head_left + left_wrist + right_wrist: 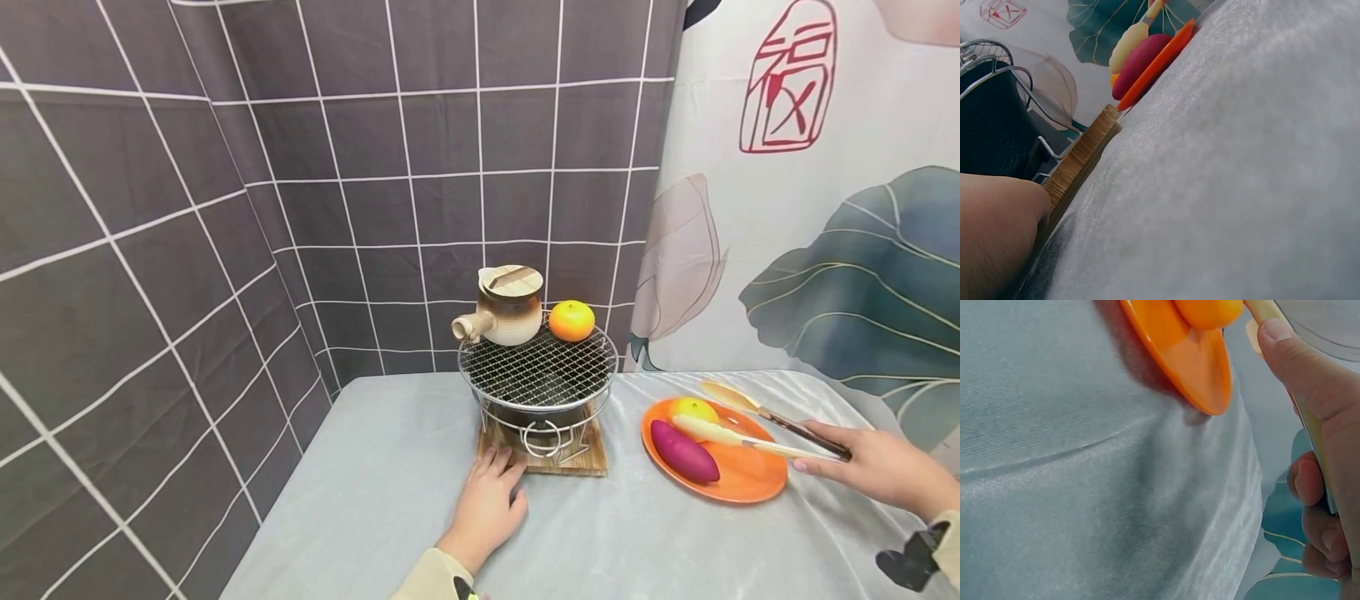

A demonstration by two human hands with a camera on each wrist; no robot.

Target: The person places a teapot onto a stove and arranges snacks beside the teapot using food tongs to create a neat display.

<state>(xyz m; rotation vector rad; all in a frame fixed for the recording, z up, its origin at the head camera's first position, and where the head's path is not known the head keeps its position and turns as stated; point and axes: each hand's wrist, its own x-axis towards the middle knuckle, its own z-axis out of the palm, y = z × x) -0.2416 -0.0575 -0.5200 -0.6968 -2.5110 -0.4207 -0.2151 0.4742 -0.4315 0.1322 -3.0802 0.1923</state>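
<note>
My left hand (pixel 487 504) rests its fingers on the front left corner of a wooden board (pixel 597 448); in the left wrist view the hand lies against the board's edge (pixel 1085 150). On the board stands a small round grill (pixel 555 375) with a wire mesh top. At the right, my right hand (pixel 885 467) grips a pair of tongs (pixel 705 430) with pale, spread tips. The tips reach over an orange plate (pixel 757 483), one on each side of a yellow-orange mandarin (pixel 692 407). Beside that fruit lies a purple sweet potato (pixel 682 452).
A clay side-handled teapot (pixel 517 325) with a wooden lid sits at the back left of the mesh, and another mandarin (pixel 572 322) at its back right. Grey cloth (pixel 360 500) covers the table. Behind are a dark tiled backdrop (pixel 442 208) and a printed curtain (pixel 697 125).
</note>
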